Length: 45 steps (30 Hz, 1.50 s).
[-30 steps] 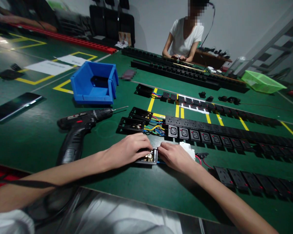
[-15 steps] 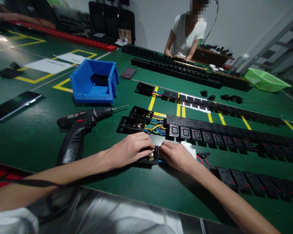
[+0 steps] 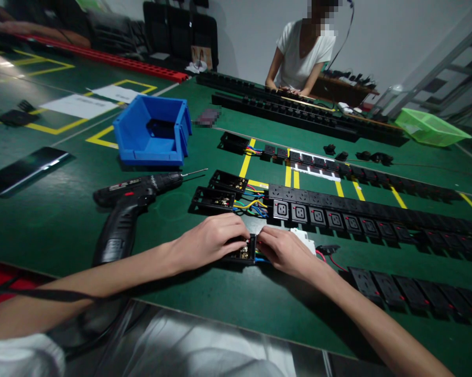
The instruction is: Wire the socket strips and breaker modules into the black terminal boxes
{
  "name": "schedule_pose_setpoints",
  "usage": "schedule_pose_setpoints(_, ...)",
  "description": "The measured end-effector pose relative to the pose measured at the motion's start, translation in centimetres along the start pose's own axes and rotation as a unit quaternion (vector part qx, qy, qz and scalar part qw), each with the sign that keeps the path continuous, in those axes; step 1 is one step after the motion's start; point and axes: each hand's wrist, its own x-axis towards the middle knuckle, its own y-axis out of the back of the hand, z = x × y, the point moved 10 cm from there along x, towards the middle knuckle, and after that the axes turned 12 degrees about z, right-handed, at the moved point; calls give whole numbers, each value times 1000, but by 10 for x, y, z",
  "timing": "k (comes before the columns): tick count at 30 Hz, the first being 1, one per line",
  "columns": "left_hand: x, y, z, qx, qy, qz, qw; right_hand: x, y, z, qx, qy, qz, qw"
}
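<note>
A small black terminal box (image 3: 250,257) with brass terminals inside lies near the table's front edge. Across its left part reaches my left hand (image 3: 214,238), fingers bent and thumb and fingertips close together inside the box. What they pinch is hidden. At the box's right end my right hand (image 3: 286,251) is closed, its fingertips around the wires; blue and green wires (image 3: 261,259) show below them. Right beside that hand sits a white circuit breaker (image 3: 307,242), partly covered, with a red wire leading towards a row of black sockets (image 3: 395,290).
Left of my hands lies a black cordless drill (image 3: 121,214), its bit pointing right. Behind it stands a blue bin (image 3: 151,149). Further socket strips (image 3: 318,217) with open end boxes (image 3: 214,201) lie beyond my hands. A co-worker (image 3: 302,57) sits across the green table (image 3: 173,293).
Both hands stay at the box with nearly the same grip; the fingertips shift only slightly. The whole view has moved a little. Nothing else visibly differs.
</note>
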Motion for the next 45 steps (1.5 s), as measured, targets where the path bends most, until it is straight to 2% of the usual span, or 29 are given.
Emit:
schedule_pose_setpoints(8, 0, 2, 2, 2, -9, -4, 1000, 0, -1, 2, 14, -5, 4, 1000)
schedule_pose_setpoints(17, -4, -1, 18, 106, -64, -14, 992, 0, 0, 1, 22, -7, 9, 1000)
schedule_pose_setpoints(21, -5, -5, 22, 150, -71, -36, 986, 1, 1, 0, 25, -4, 13, 1000)
schedule_pose_setpoints(25, -3, -5, 22, 139, -58, -45, 988, 1, 2, -1, 19, 0, 16, 1000)
schedule_pose_setpoints(32, -1, 5, 11, 76, 3, -31, 997, 1, 2, 0, 16, 2, 22, 1000)
schedule_pose_setpoints(39, 2, 1, 15, 104, -10, -46, 994, 0, 1, 0, 14, 4, 23, 1000)
schedule_pose_setpoints(45, 5, -9, 21, 195, -39, -72, 977, 0, 2, -1, 13, 5, 30, 999)
